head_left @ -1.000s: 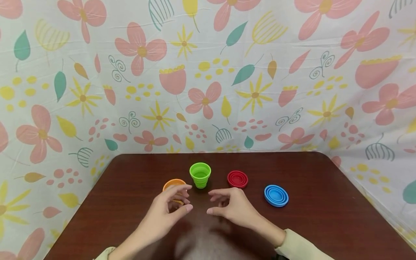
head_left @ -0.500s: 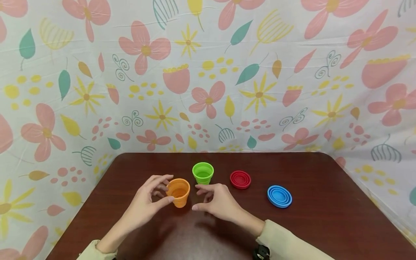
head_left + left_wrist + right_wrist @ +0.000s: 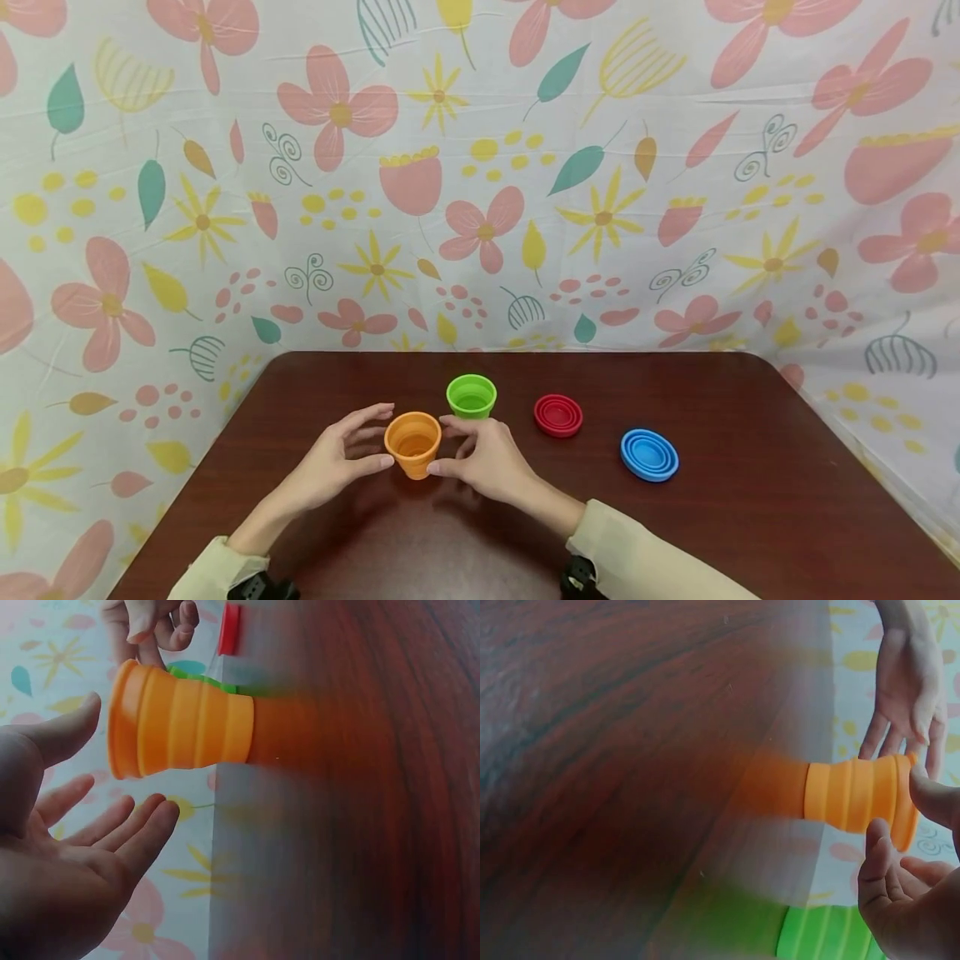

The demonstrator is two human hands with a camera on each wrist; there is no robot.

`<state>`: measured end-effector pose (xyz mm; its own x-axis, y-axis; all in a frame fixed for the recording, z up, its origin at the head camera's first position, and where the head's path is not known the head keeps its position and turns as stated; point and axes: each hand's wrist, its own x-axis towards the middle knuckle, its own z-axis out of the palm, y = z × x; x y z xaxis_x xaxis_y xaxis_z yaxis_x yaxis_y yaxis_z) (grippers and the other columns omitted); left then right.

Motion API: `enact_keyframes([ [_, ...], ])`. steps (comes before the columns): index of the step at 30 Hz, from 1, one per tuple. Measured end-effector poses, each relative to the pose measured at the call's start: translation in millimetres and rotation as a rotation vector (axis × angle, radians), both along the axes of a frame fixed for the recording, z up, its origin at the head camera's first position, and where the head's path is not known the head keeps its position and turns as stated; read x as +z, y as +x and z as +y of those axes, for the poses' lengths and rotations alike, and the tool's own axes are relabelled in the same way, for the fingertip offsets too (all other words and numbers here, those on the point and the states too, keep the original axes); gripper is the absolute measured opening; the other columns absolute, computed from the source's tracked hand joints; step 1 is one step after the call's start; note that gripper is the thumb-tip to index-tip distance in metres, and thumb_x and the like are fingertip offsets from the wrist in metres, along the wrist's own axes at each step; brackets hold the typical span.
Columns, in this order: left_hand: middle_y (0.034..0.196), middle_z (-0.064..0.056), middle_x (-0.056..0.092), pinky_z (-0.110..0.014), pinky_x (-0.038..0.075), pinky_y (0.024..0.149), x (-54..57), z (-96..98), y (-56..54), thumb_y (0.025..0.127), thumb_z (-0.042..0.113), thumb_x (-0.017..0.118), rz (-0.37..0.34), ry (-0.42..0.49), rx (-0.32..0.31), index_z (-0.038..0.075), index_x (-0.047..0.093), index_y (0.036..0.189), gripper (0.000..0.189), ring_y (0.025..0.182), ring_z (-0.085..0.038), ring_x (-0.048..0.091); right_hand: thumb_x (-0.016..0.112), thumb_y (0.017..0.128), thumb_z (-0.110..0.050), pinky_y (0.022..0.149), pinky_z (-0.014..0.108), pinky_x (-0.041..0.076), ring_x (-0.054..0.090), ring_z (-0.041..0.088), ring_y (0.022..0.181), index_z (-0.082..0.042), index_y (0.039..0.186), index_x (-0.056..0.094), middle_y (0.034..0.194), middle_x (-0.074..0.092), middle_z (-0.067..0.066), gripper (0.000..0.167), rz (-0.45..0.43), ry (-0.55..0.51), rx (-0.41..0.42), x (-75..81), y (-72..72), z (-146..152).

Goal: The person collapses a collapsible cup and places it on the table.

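Note:
An orange collapsible cup (image 3: 413, 443), drawn out to full height with stepped rings, stands upright on the table between both hands. My left hand (image 3: 340, 452) is at the cup's left side, thumb and fingers spread apart; in the left wrist view a gap shows between this hand and the cup (image 3: 180, 720). My right hand (image 3: 487, 460) is at the right side, its thumb close to the cup's wall; whether it touches is hard to tell. In the right wrist view its loosely bent fingers (image 3: 881, 855) lie beside the cup. A green collapsible cup (image 3: 472, 395), also extended, stands just behind.
Right of the green cup, a red collapsible cup (image 3: 558, 415) lies folded flat. Farther right is a blue folded cup (image 3: 649, 455). The dark wooden table (image 3: 712, 533) ends at a flower-patterned cloth (image 3: 480, 167) hanging behind it and along the sides.
Both hands have moved left from in front of the green cup to either side of the orange cup. The right hand has come closer to it. The cups stay in place.

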<state>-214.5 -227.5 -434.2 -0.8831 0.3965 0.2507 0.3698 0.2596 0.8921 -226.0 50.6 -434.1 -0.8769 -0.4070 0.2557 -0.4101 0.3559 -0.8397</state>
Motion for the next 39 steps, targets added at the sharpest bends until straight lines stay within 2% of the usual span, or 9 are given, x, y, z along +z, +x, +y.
enact_keyframes([
  [2, 0.149, -0.025, 0.051, -0.038, 0.056, 0.101, -2.5, 0.6, -2.1, 0.094, 0.007, 0.080, -0.039, 0.027, -0.037, 0.005, 0.048, 0.156, 0.069, 0.132, -0.045, 0.057, 0.095, 0.080, -0.023, 0.048, 0.032, 0.058, 0.069, 0.017, 0.070, -0.005, 0.133, 0.073, 0.112, 0.077, 0.007, 0.060, 0.000, -0.007, -0.001, -1.0, -0.1, -2],
  [5, 0.148, -0.025, 0.054, -0.032, 0.058, 0.097, -4.2, 1.0, -3.5, 0.095, 0.007, 0.079, -0.057, 0.034, -0.058, 0.002, 0.049, 0.155, 0.067, 0.131, -0.046, 0.057, 0.094, 0.081, -0.023, 0.052, 0.030, 0.059, 0.069, 0.017, 0.070, -0.007, 0.131, 0.074, 0.112, 0.077, 0.005, 0.056, 0.007, -0.008, 0.000, -1.9, -0.9, -4],
  [9, 0.149, -0.024, 0.054, -0.029, 0.059, 0.093, -5.3, 2.0, -4.0, 0.095, 0.008, 0.079, -0.046, 0.028, -0.051, -0.001, 0.050, 0.153, 0.065, 0.127, -0.046, 0.060, 0.094, 0.082, -0.023, 0.060, 0.027, 0.059, 0.069, 0.014, 0.072, -0.008, 0.131, 0.074, 0.112, 0.078, 0.003, 0.055, 0.020, 0.005, -0.007, -1.4, -2.4, -5],
  [18, 0.146, -0.023, 0.057, -0.031, 0.059, 0.093, -5.9, 6.2, -1.3, 0.095, 0.011, 0.081, -0.023, -0.010, -0.023, 0.002, 0.055, 0.152, 0.063, 0.119, -0.042, 0.065, 0.094, 0.081, -0.023, 0.063, 0.027, 0.059, 0.069, 0.015, 0.071, -0.004, 0.127, 0.075, 0.104, 0.078, 0.004, 0.053, -0.006, 0.014, 0.004, 3.9, 0.8, 1],
  [24, 0.144, -0.024, 0.056, -0.033, 0.060, 0.092, -8.3, 3.0, -0.6, 0.093, 0.008, 0.082, -0.080, 0.027, -0.077, 0.004, 0.054, 0.153, 0.066, 0.120, -0.044, 0.063, 0.096, 0.079, -0.023, 0.061, 0.028, 0.060, 0.071, 0.019, 0.074, -0.005, 0.124, 0.077, 0.102, 0.077, 0.005, 0.053, -0.049, -0.002, 0.054, 6.0, 3.1, 5],
  [27, 0.145, -0.026, 0.054, -0.034, 0.060, 0.093, -9.8, 0.7, -1.6, 0.092, 0.005, 0.082, -0.103, 0.051, -0.103, 0.003, 0.053, 0.154, 0.068, 0.120, -0.045, 0.063, 0.097, 0.077, -0.020, 0.060, 0.028, 0.060, 0.070, 0.021, 0.074, -0.004, 0.127, 0.075, 0.109, 0.077, 0.007, 0.056, -0.056, -0.011, 0.081, 5.9, 1.4, 6],
  [32, 0.153, -0.025, 0.050, -0.033, 0.059, 0.095, -11.1, 0.1, -4.7, 0.092, 0.006, 0.082, -0.129, 0.054, -0.138, -0.003, 0.050, 0.154, 0.070, 0.124, -0.045, 0.060, 0.097, 0.076, -0.017, 0.058, 0.027, 0.059, 0.071, 0.019, 0.073, -0.001, 0.134, 0.071, 0.116, 0.077, 0.008, 0.065, -0.054, -0.006, 0.114, 4.8, -3.5, 6],
  [35, 0.153, -0.023, 0.052, -0.034, 0.059, 0.095, -11.2, 0.9, -6.6, 0.092, 0.005, 0.082, -0.145, 0.053, -0.161, -0.005, 0.048, 0.154, 0.072, 0.126, -0.046, 0.059, 0.097, 0.077, -0.018, 0.060, 0.027, 0.059, 0.072, 0.018, 0.074, 0.000, 0.137, 0.069, 0.111, 0.077, 0.008, 0.069, -0.058, 0.015, 0.129, 4.4, -5.4, 5],
  [39, 0.152, -0.024, 0.052, -0.034, 0.059, 0.094, -10.6, 1.2, -7.1, 0.092, 0.005, 0.082, -0.160, 0.057, -0.175, -0.008, 0.046, 0.154, 0.073, 0.127, -0.047, 0.058, 0.097, 0.077, -0.019, 0.061, 0.027, 0.059, 0.072, 0.019, 0.077, 0.001, 0.139, 0.067, 0.116, 0.076, 0.008, 0.072, -0.070, 0.027, 0.136, 3.8, -6.9, 5],
])
